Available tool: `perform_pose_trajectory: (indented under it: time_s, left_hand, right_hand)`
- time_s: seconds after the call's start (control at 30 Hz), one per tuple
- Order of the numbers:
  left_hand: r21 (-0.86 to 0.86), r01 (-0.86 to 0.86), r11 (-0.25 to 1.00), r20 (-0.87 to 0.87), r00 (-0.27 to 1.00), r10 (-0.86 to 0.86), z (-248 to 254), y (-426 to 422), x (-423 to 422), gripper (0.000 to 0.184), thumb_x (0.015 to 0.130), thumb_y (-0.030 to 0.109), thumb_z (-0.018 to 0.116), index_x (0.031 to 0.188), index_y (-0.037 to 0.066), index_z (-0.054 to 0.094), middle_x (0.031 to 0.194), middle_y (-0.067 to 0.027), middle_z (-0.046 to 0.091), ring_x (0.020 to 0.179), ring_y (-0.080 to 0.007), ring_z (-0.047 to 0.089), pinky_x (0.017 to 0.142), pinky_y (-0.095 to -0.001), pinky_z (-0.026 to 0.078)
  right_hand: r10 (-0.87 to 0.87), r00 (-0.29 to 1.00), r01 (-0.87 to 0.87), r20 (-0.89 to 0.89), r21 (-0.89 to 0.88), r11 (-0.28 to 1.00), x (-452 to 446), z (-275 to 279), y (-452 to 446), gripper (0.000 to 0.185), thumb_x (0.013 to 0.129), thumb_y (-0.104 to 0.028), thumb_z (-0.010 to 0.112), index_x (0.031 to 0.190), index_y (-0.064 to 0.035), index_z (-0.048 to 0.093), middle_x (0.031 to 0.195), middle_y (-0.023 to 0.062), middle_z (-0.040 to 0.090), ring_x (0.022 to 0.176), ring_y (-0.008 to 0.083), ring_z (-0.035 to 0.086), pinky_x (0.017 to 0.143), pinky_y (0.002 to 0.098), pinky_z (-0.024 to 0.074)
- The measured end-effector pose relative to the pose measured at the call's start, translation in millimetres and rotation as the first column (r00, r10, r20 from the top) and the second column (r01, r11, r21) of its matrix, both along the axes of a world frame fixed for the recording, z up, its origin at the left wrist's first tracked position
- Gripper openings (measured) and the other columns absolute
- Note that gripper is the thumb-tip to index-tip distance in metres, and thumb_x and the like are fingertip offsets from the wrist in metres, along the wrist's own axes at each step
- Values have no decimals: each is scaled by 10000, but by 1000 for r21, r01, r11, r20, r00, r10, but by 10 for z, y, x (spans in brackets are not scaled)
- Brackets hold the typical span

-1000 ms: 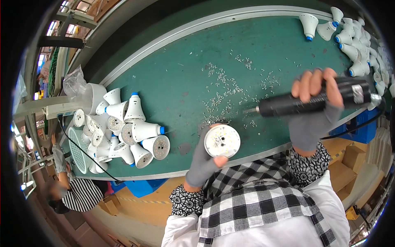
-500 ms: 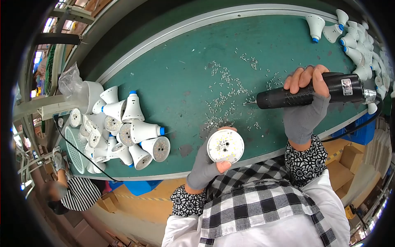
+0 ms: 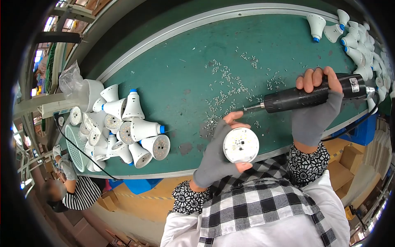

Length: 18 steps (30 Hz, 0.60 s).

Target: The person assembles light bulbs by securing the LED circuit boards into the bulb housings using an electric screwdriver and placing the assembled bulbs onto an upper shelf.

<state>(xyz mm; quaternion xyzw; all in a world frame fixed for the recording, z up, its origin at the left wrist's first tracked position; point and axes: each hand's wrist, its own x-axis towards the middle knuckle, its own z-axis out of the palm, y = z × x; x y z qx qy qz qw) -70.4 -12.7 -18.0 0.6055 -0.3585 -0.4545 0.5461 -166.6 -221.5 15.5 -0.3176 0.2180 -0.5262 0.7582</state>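
Note:
My left hand [image 3: 216, 158], in a grey fingerless glove, holds an LED bulb [image 3: 241, 145] with its round circuit-board face turned up toward me. The thumb presses the near rim, and the forefinger reaches past the far rim beside the screwdriver's tip. Wrapped round a black electric screwdriver [image 3: 302, 96] is my right hand [image 3: 319, 101], gloved the same way. The tool lies nearly level, its bit [image 3: 254, 107] pointing left, just beyond the bulb. Whether bit and fingertip touch, I cannot tell. Small loose screws [image 3: 224, 78] are scattered over the green tabletop [image 3: 177, 82] around the tip.
At the left is a heap of white bulbs [image 3: 133, 107] by a green perforated basket [image 3: 74, 150]. More bulb housings [image 3: 358, 45] crowd the far right. The screwdriver's cable [image 3: 370, 109] runs off right. A person in a striped top [image 3: 82, 193] sits at lower left.
My left hand has moved right with the bulb, and its forefinger now extends toward the bit. The screwdriver and my right hand have shifted slightly right, with the bit now angled down a little.

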Motion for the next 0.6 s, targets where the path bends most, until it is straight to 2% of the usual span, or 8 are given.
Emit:
perform_pose_trajectory:
  time_s: [0.03,0.13,0.33,0.43,0.6]
  left_hand:
    - [5,-32,999,-49,998,32,21,-57,-37,736,593,333,830,1211,30,570,1457,-139,333,1285,-298,404,1058,-428,351]
    - [2,-9,1000,123,992,9,60,-143,-75,754,579,332,844,1229,66,569,1457,-129,336,1300,-298,391,1062,-427,350]
    - [-31,23,999,32,999,-22,118,-183,-102,760,576,312,863,1240,90,567,1419,-120,379,1285,-297,411,1060,-417,354]
    - [57,17,998,170,985,-26,163,-176,-112,822,557,448,836,1225,43,580,1370,-155,445,1265,-297,441,1058,-419,347]
    - [104,-11,995,241,971,-14,173,-159,-149,805,564,435,848,1227,60,585,1326,-149,474,1266,-293,440,1057,-414,348]
  right_hand:
    - [6,1000,-6,12,24,1000,-39,13,-25,158,915,-194,559,943,-50,502,744,43,465,664,157,479,681,336,434]
    - [3,1000,-6,30,97,995,-105,14,-68,156,913,-189,560,956,-46,515,748,42,459,666,155,467,682,337,428]
    - [9,998,-17,59,149,989,-152,-15,-63,167,911,-185,564,970,-36,519,743,39,454,664,155,465,675,332,428]
    - [16,997,-29,76,172,985,-162,-11,-79,157,909,-177,567,959,-38,514,738,35,451,664,154,462,671,329,427]
    - [5,997,-21,79,207,978,-177,5,-87,147,906,-171,572,944,-43,510,731,30,443,661,151,458,666,328,427]
